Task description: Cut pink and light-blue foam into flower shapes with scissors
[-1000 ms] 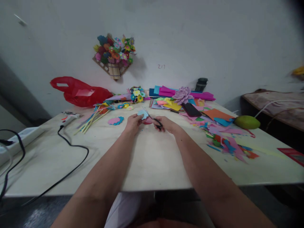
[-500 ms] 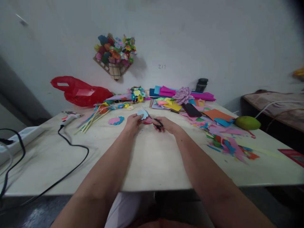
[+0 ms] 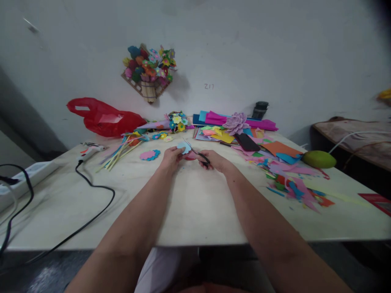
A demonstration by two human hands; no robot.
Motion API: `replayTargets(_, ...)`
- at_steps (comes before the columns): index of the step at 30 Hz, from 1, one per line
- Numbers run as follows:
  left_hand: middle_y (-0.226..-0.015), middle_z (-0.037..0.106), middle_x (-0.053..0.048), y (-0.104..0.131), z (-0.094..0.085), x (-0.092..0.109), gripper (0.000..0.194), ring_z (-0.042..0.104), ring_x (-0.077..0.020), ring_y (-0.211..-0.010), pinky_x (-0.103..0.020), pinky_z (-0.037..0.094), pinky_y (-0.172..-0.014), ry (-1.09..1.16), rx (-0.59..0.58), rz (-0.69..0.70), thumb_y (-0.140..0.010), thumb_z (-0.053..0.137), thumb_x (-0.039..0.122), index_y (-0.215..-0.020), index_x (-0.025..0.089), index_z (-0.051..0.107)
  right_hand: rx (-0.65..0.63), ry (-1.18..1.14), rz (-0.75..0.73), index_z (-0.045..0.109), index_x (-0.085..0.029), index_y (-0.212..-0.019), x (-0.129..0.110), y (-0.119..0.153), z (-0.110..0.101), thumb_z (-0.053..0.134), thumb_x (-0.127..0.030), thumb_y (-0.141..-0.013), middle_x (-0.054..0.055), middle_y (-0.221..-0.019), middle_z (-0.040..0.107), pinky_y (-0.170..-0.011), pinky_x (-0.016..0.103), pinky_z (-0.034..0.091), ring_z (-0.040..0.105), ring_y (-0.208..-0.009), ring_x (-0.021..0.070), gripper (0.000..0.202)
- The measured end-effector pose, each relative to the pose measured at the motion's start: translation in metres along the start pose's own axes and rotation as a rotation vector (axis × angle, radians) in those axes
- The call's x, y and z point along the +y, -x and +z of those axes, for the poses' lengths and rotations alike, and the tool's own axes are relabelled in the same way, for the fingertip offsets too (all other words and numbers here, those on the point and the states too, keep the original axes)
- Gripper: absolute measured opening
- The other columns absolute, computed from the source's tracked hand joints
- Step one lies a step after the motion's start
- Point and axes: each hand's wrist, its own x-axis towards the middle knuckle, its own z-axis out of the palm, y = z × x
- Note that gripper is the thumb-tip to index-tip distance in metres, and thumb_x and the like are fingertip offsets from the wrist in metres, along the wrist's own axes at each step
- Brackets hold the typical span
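- From where I stood, a long white plastic power strip (image 3: pixel 32 179) lay near the left edge of the cream-topped table (image 3: pixel 134 219), probably to keep cords off the middle.
- Just right of it rested a white glue gun with a black cord (image 3: pixel 88 153), set down on its own, perhaps so its nozzle touched no paper.
- Behind, against the wall, slumped a crumpled red plastic bag (image 3: pixel 106 122), seemingly pushed back for elbow room.
- A loose bundle of thin, pale yellow sticks (image 3: pixel 122 156) lay in front of the bag, and beside it a round pink scalloped piece (image 3: pixel 147 155) overlapped a blue one, as if paired.
- The left hand (image 3: pixel 171 158) was nearly closed, its thumb and fingers pinching a pale blue scalloped paper piece (image 3: pixel 183 147) above the table, by my guess to leave the edge free.
- Below that piece, between the hands, showed a small pink piece (image 3: pixel 192 155); I couldn't tell whether anything held it.
- The right hand (image 3: pixel 213 159) was curled around the black handles of metal scissors (image 3: pixel 205 158), blades angled towards the blue piece; how wide they stood, I couldn't tell.
- Farther right lay a heap of coloured paper scraps (image 3: pixel 301 188), apparently swept out of the way.
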Motion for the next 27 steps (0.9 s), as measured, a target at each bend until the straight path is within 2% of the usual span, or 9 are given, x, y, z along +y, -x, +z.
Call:
replayTargets(7,-0.07,0.07,-0.009,-0.005,-0.006,-0.001,0.008,0.071,-0.0202,-0.071,-0.031,0.06,-0.071,-0.013,-0.014,-0.016,-0.069,0.066,0.002,-0.072,0.009,0.067,-0.001,-0.017,0.024,0.057,-0.015,-0.073,-0.002,0.001,0.001,0.055,-0.022,-0.089,-0.004,-0.05,0.054,-0.03,0.017,0.021,0.044,-0.034,0.0045,0.017)
replayTargets(13,-0.07,0.07,-0.011,-0.006,-0.008,0.0,0.007,0.071,-0.0215,-0.074,-0.034,0.06,-0.077,-0.028,-0.037,-0.03,-0.07,0.066,0.002,-0.072,0.009,0.067,-0.002,0.003,0.023,0.06,-0.015,-0.077,-0.003,0.002,0.001,0.055,-0.022,-0.088,-0.004,-0.05,0.053,-0.031,0.017,0.022,0.043,-0.035,0.0051,0.014)
replayTargets(27,-0.071,0.07,-0.012,-0.005,-0.013,0.004,0.007,0.072,-0.0228,-0.075,-0.033,0.06,-0.075,-0.045,-0.079,-0.064,-0.069,0.065,0.002,-0.07,0.009,0.066,-0.041,0.016,0.009,0.055,-0.016,-0.072,0.0,0.001,-0.003,0.06,-0.03,-0.084,-0.004,-0.051,0.054,-0.031,0.017,0.022,0.043,-0.036,0.0046,0.019)
